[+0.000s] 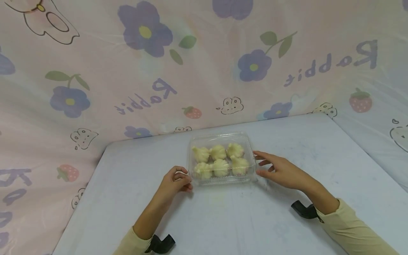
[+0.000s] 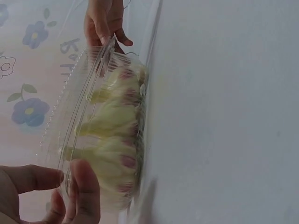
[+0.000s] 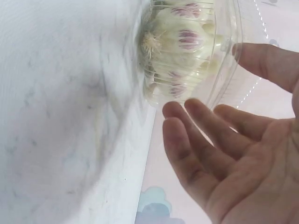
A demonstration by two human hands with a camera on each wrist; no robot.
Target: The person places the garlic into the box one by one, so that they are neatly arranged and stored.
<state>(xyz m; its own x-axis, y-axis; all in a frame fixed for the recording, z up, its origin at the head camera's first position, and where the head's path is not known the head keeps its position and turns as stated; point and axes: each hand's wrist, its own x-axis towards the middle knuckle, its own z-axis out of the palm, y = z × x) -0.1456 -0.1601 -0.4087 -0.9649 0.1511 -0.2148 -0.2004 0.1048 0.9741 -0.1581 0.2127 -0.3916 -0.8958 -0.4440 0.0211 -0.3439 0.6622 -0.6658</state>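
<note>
A clear plastic container (image 1: 222,181) with its lid down holds several pale garlic bulbs (image 1: 220,167), set in two rows. At its left front corner, my left hand (image 1: 174,181) pinches the rim between thumb and curled fingers, as the left wrist view shows. My right hand (image 1: 283,172) is at the container's right side, fingers loosely extended. In the right wrist view, the thumb tip (image 3: 239,50) is at the rim and the other fingertips are close to the side wall. Purple streaks and a root end show on the bulbs there.
The container sits on a white-covered table (image 1: 223,219), toward its back edge. Behind and beside the table hangs a pink curtain (image 1: 204,71) printed with flowers, rabbits and strawberries. A black curved piece (image 1: 162,244) is at the left sleeve, and another black piece (image 1: 304,209) is at the right.
</note>
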